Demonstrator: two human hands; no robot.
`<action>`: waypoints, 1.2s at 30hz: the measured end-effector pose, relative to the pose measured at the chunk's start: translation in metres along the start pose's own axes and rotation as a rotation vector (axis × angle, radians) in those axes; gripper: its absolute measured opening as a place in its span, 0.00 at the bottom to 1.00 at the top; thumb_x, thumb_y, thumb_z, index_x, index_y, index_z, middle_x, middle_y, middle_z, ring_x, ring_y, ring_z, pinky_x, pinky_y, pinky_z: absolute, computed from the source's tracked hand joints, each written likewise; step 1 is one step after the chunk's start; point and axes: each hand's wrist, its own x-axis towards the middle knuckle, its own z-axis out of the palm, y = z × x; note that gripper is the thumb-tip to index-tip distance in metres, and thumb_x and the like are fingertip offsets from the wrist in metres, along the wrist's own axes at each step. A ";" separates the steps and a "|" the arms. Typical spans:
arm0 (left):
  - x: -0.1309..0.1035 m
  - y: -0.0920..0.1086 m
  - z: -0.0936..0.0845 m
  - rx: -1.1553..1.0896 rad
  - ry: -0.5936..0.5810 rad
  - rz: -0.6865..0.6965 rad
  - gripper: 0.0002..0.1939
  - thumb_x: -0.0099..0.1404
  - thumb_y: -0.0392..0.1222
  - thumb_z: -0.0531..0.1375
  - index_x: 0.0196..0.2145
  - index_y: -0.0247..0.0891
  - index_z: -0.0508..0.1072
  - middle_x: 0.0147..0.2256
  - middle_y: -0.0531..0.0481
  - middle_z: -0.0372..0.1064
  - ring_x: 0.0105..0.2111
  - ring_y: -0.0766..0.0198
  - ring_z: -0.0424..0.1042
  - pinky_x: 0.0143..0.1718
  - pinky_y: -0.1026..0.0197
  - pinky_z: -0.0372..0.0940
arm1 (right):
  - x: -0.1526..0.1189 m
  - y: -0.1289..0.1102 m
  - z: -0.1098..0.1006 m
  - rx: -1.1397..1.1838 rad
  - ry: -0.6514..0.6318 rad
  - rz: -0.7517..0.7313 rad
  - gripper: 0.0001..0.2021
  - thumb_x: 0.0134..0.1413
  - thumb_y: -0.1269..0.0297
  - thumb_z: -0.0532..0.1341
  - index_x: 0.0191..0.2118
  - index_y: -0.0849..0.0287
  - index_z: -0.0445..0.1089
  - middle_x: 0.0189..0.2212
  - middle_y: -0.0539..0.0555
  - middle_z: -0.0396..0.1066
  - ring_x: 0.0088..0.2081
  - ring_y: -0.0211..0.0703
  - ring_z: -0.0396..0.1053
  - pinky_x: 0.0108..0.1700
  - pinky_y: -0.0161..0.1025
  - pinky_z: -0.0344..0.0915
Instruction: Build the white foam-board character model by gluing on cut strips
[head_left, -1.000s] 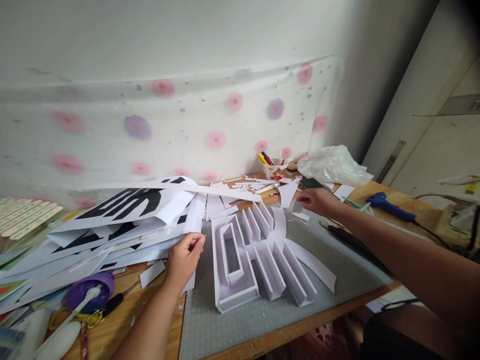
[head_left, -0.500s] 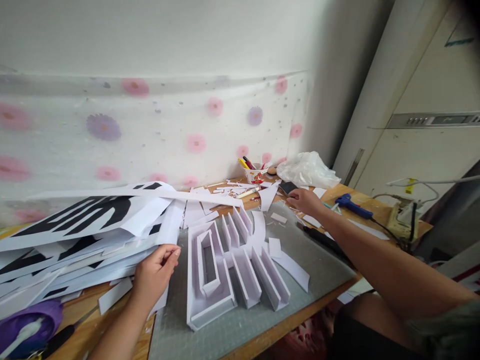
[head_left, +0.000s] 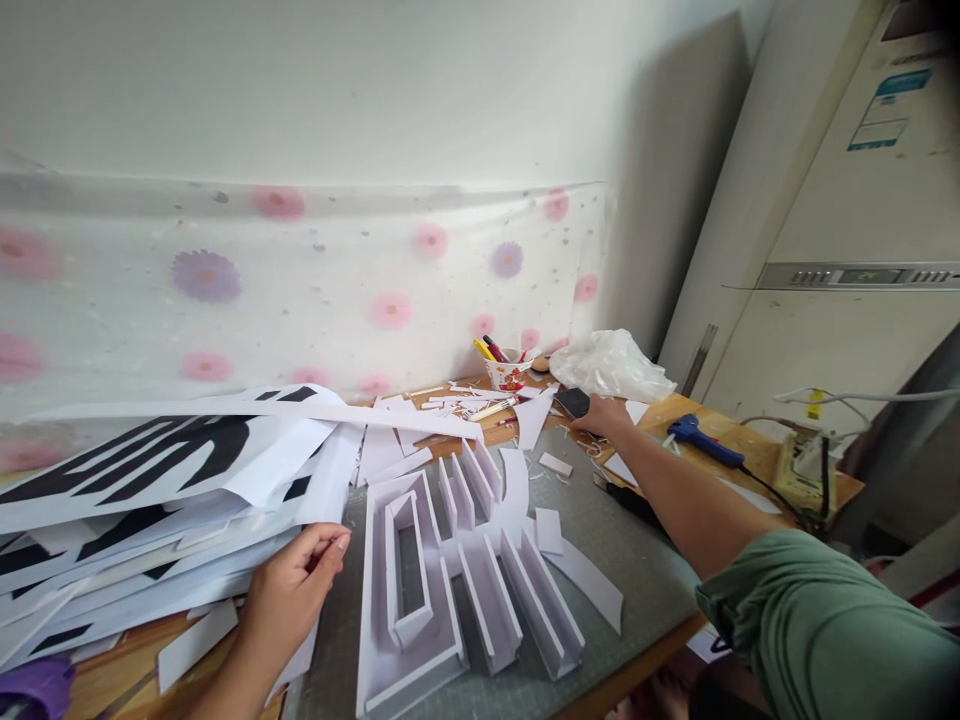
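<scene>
My right hand (head_left: 604, 418) reaches to the back of the table. Its fingers close on the near end of a dark, flat, rectangular object (head_left: 573, 402), whose exact kind I cannot make out. Loosely curled, my left hand (head_left: 300, 578) hangs beside the stack of printed sheets (head_left: 255, 470), with nothing visible in its fingers. Between the hands, a white foam-board character (head_left: 446, 655) with raised side walls stands on the grey cutting mat (head_left: 645, 610). A curved white strip (head_left: 589, 585) and a small white piece (head_left: 549, 530) lie at its right.
A black-handled tool (head_left: 630, 500) lies on the mat's right side. Beyond are a blue glue gun (head_left: 705, 440), a power strip (head_left: 806, 470) and a clear plastic bag (head_left: 611, 365). A pen cup (head_left: 508, 375) stands behind white scraps. A purple container (head_left: 34, 690) sits front left.
My view has tilted up a little, so the table sits lower in the picture. More of my right sleeve shows. The right hand stays at the dark object; the left stays closed.
</scene>
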 end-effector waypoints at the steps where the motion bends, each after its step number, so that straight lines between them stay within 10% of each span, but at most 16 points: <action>1: 0.000 0.000 0.000 0.000 0.001 0.000 0.19 0.54 0.59 0.56 0.31 0.41 0.73 0.20 0.54 0.69 0.21 0.62 0.70 0.22 0.66 0.66 | -0.002 0.002 -0.002 0.005 0.005 -0.005 0.17 0.59 0.58 0.57 0.50 0.61 0.65 0.48 0.57 0.66 0.46 0.46 0.67 0.47 0.50 0.66; 19: 0.005 -0.015 -0.002 0.038 0.039 -0.096 0.22 0.48 0.69 0.56 0.29 0.51 0.73 0.25 0.60 0.75 0.27 0.57 0.74 0.27 0.58 0.70 | -0.142 -0.013 -0.051 0.331 0.418 -0.433 0.42 0.41 0.52 0.64 0.63 0.53 0.47 0.56 0.58 0.60 0.56 0.57 0.57 0.58 0.49 0.53; 36: -0.003 0.004 -0.006 0.077 0.009 -0.034 0.19 0.52 0.60 0.57 0.32 0.44 0.74 0.24 0.54 0.73 0.26 0.60 0.75 0.24 0.66 0.68 | -0.031 0.015 -0.014 0.323 0.198 0.074 0.41 0.41 0.45 0.62 0.59 0.64 0.53 0.49 0.66 0.68 0.49 0.59 0.66 0.45 0.45 0.61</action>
